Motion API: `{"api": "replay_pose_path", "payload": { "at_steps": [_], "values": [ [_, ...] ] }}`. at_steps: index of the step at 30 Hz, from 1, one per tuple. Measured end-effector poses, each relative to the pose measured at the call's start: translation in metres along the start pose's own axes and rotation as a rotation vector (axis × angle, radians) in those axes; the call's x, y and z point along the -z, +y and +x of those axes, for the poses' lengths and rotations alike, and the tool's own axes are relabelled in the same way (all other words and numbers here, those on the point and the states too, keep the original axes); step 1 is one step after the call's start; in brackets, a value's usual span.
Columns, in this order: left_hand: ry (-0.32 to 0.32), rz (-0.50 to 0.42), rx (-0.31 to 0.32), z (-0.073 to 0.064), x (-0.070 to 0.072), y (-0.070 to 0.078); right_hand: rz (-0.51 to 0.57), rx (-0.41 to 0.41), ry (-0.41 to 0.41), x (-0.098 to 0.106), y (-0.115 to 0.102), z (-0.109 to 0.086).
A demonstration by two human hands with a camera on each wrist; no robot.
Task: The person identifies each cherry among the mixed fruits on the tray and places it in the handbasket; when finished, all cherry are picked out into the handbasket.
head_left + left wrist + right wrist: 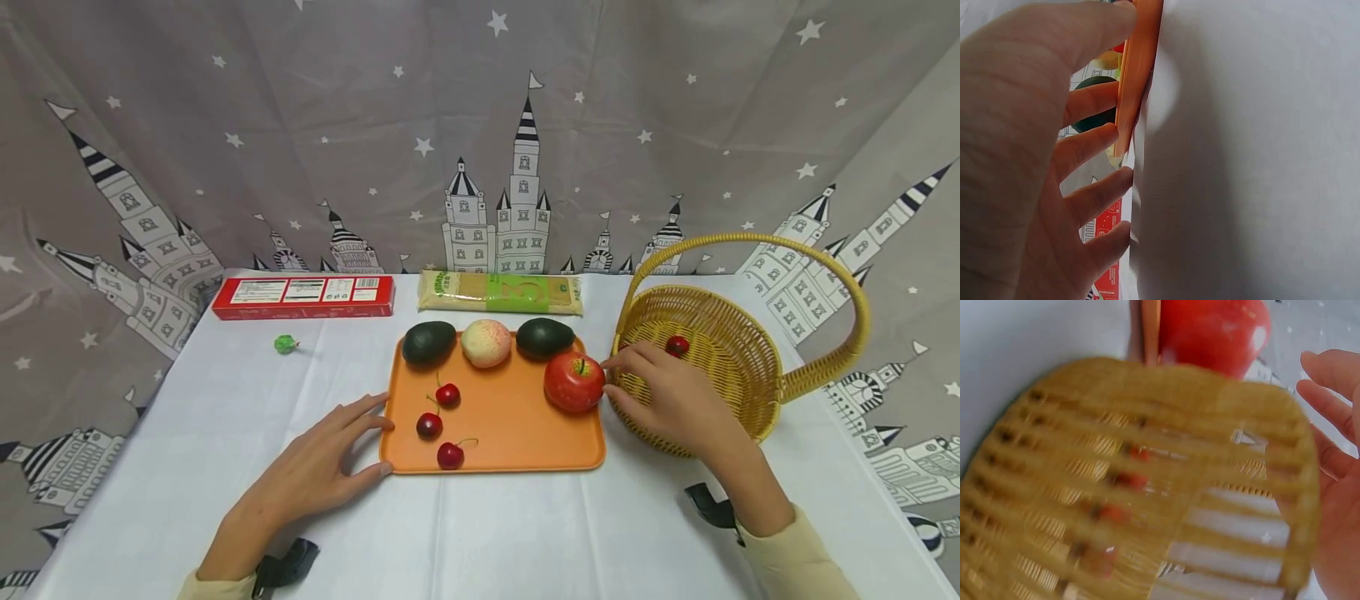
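An orange tray [517, 437] lies on the white tablecloth. My left hand [318, 462] is at its left edge, fingertips and thumb touching the rim with the fingers spread. On the tray are three cherries [429, 426], two avocados [429, 343], a peach [487, 343] and a big red apple [573, 382] at the right edge. My right hand [671, 396] hovers over the near left side of a wicker basket [738, 350], fingertips close to the apple. In the right wrist view its fingers [1329, 409] are extended with nothing between them. A cherry [677, 346] lies inside the basket.
Behind the tray lies a pack of noodles [457, 292], with a red box [303, 298] to its left. A small green object [285, 343] sits in front of the box. The basket's tall handle [862, 308] arches up at the right. A patterned grey curtain [337, 108] hangs behind the table.
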State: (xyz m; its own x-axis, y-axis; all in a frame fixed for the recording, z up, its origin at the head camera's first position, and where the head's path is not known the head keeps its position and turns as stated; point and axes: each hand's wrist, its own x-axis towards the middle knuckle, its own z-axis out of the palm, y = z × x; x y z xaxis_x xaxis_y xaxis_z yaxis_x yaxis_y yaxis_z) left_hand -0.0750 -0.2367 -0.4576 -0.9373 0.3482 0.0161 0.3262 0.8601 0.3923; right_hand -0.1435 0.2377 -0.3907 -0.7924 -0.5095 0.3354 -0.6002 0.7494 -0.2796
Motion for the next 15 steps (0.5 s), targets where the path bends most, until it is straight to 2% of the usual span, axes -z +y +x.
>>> {"api": "replay_pose_path", "payload": {
  "at_steps": [9,15],
  "values": [
    [-0.007,0.002,0.009,0.0,0.0,0.0,-0.003,0.14,0.0,-0.015,-0.022,0.017],
    [-0.007,0.003,0.007,0.0,0.0,0.0,0.042,0.199,-0.009,-0.026,-0.036,0.025]
  ]
}}
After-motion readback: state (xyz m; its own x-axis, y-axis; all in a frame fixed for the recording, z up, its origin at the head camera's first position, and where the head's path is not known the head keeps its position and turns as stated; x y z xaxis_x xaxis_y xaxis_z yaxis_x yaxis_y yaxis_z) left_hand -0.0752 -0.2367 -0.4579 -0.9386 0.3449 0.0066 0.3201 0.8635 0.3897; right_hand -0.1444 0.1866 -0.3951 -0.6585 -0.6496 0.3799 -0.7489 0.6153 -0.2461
